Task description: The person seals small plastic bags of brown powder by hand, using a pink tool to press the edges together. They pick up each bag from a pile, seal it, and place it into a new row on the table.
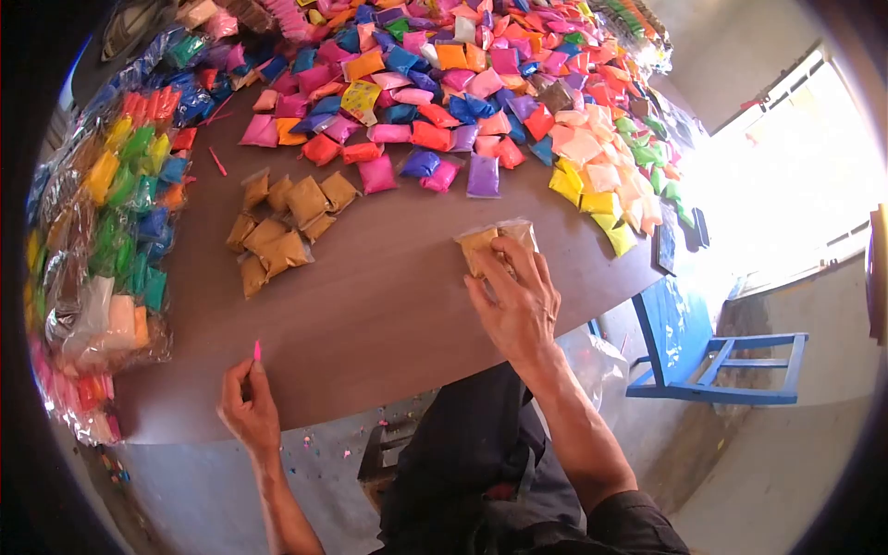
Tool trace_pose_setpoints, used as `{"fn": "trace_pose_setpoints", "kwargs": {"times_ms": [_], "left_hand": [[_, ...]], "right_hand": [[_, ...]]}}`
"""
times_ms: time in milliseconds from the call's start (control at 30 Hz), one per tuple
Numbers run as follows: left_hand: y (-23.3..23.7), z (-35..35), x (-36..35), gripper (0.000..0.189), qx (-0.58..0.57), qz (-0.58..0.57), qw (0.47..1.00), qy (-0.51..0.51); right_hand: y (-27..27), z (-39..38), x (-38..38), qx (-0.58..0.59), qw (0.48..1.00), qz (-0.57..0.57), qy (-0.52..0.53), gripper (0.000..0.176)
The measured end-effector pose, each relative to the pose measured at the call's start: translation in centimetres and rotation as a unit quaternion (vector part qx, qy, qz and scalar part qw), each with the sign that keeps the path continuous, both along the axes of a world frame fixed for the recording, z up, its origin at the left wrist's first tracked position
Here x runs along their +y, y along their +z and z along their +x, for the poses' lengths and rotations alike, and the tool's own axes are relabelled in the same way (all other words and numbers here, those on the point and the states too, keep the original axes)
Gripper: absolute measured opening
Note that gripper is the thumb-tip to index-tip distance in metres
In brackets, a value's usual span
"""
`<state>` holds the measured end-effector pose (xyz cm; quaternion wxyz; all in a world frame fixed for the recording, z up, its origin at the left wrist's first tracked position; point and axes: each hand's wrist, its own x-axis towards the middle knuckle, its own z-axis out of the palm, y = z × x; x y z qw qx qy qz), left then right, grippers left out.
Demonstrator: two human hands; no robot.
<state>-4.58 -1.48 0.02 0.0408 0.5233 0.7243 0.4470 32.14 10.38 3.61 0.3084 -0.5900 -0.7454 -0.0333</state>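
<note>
My left hand point(250, 402) is at the table's near edge, its thumb and fingers pinched round a small pink pointed stick point(257, 351) that sticks up. Farther right, my right hand point(516, 301) reaches over the table with its fingers curled on brown clear-wrapped packets point(478, 242). At least two of these packets show beside each other under the fingers; the fingertips partly cover them. Between the hands and farther back lies a loose pile of similar brown packets point(277, 245).
Many coloured packets point(430, 136) are heaped across the back of the brown table point(361, 314). Clear bags of coloured packets point(120, 213) line the left side. Peach packets point(592, 148) and yellow packets point(601, 203) lie at right. A blue chair point(680, 338) stands beyond the right edge.
</note>
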Motion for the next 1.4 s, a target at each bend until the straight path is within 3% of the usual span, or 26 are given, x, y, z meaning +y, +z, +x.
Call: {"fn": "trace_pose_setpoints", "kwargs": {"times_ms": [100,367,600,767,867,1100,1400], "left_hand": [[0.0,-0.1,0.0,0.012,0.006,-0.003,1.0,0.0],[-0.3,-0.5,-0.2,0.019,0.018,-0.015,1.0,-0.001],[0.2,-0.3,0.0,0.013,0.027,-0.006,1.0,-0.005],[-0.6,-0.4,-0.1,0.014,0.015,0.013,1.0,-0.007],[0.2,-0.2,-0.4,0.019,-0.015,-0.036,0.999,0.0],[0.2,-0.1,0.0,0.013,0.013,-0.003,1.0,-0.005],[-0.6,-0.7,-0.3,0.013,0.011,-0.036,0.999,0.012]], "right_hand": [[-0.6,0.7,0.1,-0.027,0.999,0.034,0.02,0.055],[-0.3,0.0,-1.7,-0.075,0.997,-0.021,-0.008,0.069],[-0.5,-1.0,-1.8,-0.099,0.994,-0.036,-0.028,0.078],[0.1,-0.9,-2.0,-0.071,0.996,-0.04,-0.027,0.079],[0.2,-0.7,-2.3,-0.073,0.996,-0.036,-0.025,0.081],[0.4,-0.9,-2.1,-0.074,0.997,-0.035,0.015,0.088],[-1.4,-0.5,-1.9,-0.097,0.992,-0.08,0.034,0.081]]}}
